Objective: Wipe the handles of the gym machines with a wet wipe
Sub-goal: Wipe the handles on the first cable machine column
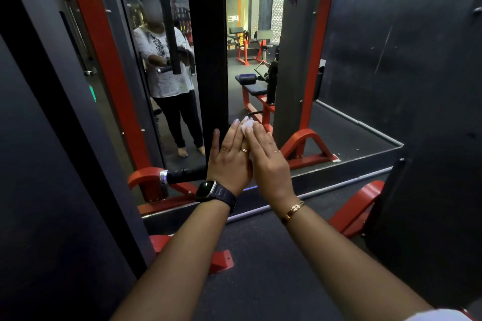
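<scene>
Our black, knobbly rubber handle (186, 174) lies level, long axis left to right, its chrome-collared end pointing left and the other end hidden under our left hand (229, 156). Both hands lie flat with fingers straight, and our right hand (268, 161) presses a crumpled white wet wipe (247, 125) against the left fingertips.

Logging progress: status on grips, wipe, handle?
Both flat, fingers straight: left grip, right grip. wet wipe pressed between their fingertips. handle shows beside left grip. Nothing blocking.
</scene>
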The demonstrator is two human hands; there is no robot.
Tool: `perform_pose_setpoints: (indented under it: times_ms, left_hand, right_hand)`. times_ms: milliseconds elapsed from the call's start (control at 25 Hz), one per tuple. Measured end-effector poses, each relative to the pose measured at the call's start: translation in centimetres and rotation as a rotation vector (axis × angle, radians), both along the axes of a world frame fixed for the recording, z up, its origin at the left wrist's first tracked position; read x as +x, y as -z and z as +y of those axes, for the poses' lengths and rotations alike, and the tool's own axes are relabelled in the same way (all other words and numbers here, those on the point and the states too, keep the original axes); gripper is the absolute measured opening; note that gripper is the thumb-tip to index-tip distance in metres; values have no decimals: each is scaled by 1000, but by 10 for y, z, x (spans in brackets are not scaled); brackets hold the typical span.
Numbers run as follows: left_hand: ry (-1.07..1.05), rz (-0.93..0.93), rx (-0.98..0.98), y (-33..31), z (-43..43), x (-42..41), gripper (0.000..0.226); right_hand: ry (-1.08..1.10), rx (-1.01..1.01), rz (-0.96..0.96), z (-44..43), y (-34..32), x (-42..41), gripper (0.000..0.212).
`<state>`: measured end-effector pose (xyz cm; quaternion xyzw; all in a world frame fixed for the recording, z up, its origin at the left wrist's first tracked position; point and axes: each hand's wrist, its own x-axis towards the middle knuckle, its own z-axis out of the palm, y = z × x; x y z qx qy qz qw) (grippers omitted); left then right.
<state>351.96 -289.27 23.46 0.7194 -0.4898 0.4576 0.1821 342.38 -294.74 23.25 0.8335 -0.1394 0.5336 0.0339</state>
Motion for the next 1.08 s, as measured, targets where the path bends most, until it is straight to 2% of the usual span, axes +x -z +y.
perform_pose_setpoints:
  times_ms: [120, 240, 280, 360, 480, 560, 640, 800, 920, 1000, 1080]
  left_hand:
    - [10, 21, -17, -2, 0, 2, 70]
    - [21, 27, -10, -2, 1, 3, 75]
    - [37, 38, -22, -2, 0, 3, 71]
    - [74, 56, -52, 0, -3, 4, 59]
    - [68, 98, -45, 2, -6, 1, 59]
    - [65, 124, -58, 4, -7, -1, 58]
    - [62, 134, -84, 5, -9, -4, 56]
    - [134, 231, -148, 1, -10, -9, 55]
    - [191, 290, -242, -2, -13, -19, 58]
    - [190, 288, -259, -12, -25, -35, 57]
    - [160, 267, -267, -21, -41, -51, 56]
  right_hand:
    - [2, -170, 88, -23, 18, -26, 41]
    - [18, -232, 235, -32, 49, -53, 40]
    - [15, -213, 229, -31, 52, -57, 40]
    - [26, -109, 73, -28, 35, -55, 42]
    - [53, 32, -136, -24, -18, -35, 46]
    - [38, 96, -120, -25, -30, -21, 52]
    - [-41, 152, -51, -25, -16, -18, 56]
    - [-139, 101, 19, -36, 35, -42, 57]
    - [-96, 137, -80, -47, 47, -52, 48]
    - [-106, 259, -205, -56, 20, -41, 42]
    - [-191, 342, -203, -61, -10, -29, 39]
